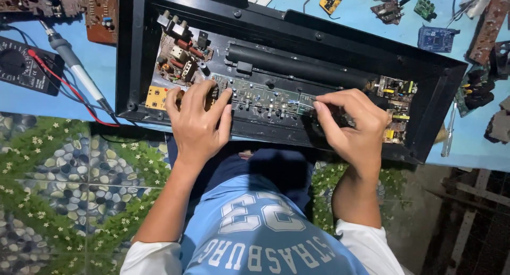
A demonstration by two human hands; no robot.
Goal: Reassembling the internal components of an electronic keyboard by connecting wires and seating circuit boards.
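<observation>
The person wears a light-blue jersey (pixel 255 238) with large white numerals and a curved line of white block lettering across the chest. Under it, white sleeves (pixel 366 246) reach to about the elbows, leaving both forearms bare. Dark navy trousers (pixel 276 168) cover the lap. No rings, watch or gloves show.

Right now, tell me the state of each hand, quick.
Left hand: open, fingers spread flat on the long circuit board.
Right hand: fingertips pinched at the board; whether it holds anything cannot be told.
</observation>
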